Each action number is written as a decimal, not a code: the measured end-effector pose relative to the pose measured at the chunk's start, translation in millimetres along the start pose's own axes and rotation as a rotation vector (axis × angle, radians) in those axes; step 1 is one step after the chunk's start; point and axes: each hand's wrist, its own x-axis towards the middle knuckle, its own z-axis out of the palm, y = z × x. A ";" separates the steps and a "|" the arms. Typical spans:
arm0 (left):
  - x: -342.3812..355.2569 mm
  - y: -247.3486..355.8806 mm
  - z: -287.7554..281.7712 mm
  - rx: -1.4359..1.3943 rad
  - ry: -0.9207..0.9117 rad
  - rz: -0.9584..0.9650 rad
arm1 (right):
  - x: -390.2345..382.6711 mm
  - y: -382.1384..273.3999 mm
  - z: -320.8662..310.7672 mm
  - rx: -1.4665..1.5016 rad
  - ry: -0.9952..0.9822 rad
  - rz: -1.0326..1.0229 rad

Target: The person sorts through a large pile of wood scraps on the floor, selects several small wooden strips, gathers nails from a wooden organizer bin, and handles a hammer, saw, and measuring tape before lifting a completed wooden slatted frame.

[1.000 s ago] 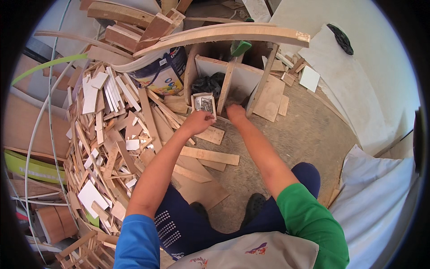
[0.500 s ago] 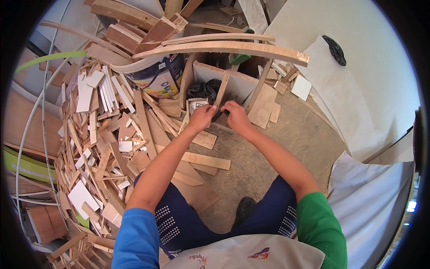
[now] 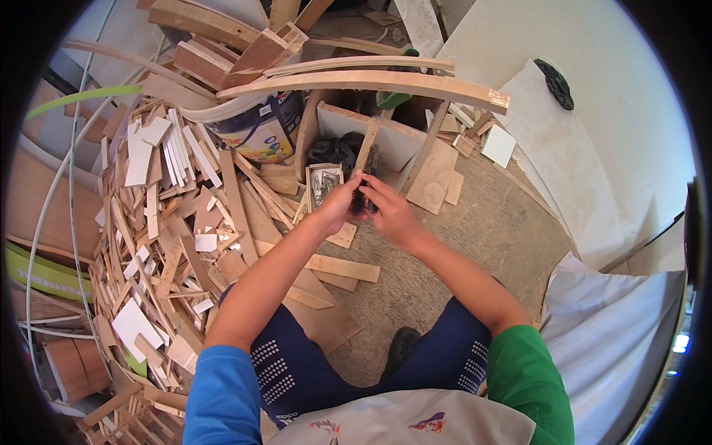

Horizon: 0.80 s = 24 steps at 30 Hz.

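Note:
My left hand and my right hand meet in front of a wooden divided box. Between them is a small dark, elongated object, gripped by the fingers of both hands; its exact kind is not clear. Just left of my left hand sits a small wooden tray with thin metal pieces in it. Behind that tray a crumpled black plastic bag lies in the box's left compartment. A green-handled item rests at the box's far side.
Wood offcuts heap up on the left. A paint bucket with boards on top stands behind them. A long curved wooden strip spans above the box. Loose planks lie on the floor before me; a grey cloth is at right.
Both hands have drawn closer together and a little toward me, with the dark object between them. More of the small tray's metal pieces shows now.

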 end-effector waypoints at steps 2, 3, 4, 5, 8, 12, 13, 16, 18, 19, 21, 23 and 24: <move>-4.2 -0.4 3.5 -0.103 0.015 0.030 | -0.3 -9.1 -1.5 -0.053 -0.017 -0.011; -0.9 -1.8 2.8 -0.127 0.037 0.054 | 0.9 -14.8 -2.3 -0.078 -0.025 -0.017; 4.3 -3.7 1.3 -0.150 0.060 0.077 | 0.8 -17.4 -1.6 -0.065 -0.044 -0.010; 5.3 -1.9 4.5 -0.171 0.080 0.098 | -0.3 -18.7 -1.7 -0.053 -0.061 0.000; 5.5 1.7 8.7 -0.155 0.096 0.094 | -2.1 -15.3 -9.8 0.049 -0.109 0.054; 4.0 4.8 13.7 -0.062 0.181 0.157 | 11.7 -7.2 -25.1 0.094 0.074 0.017; 2.4 6.1 15.4 -0.020 0.176 0.157 | 16.6 -5.0 -29.6 0.136 0.167 0.165; -1.2 12.9 27.2 0.044 0.147 0.165 | 33.4 31.3 -45.5 0.274 0.408 0.408; -5.4 16.2 39.7 0.054 0.206 0.203 | 51.6 46.3 -58.5 0.402 0.536 0.450; -6.5 17.4 43.7 0.060 0.235 0.222 | 60.8 55.2 -64.3 0.417 0.569 0.477; -0.7 10.6 38.9 0.027 0.228 0.304 | 80.8 67.1 -71.6 0.451 0.639 0.532; 2.5 7.2 34.3 0.042 0.242 0.367 | 100.8 70.4 -74.4 0.611 0.633 0.620; 1.4 9.1 33.2 0.072 0.259 0.391 | 109.0 72.2 -77.7 0.687 0.631 0.662</move>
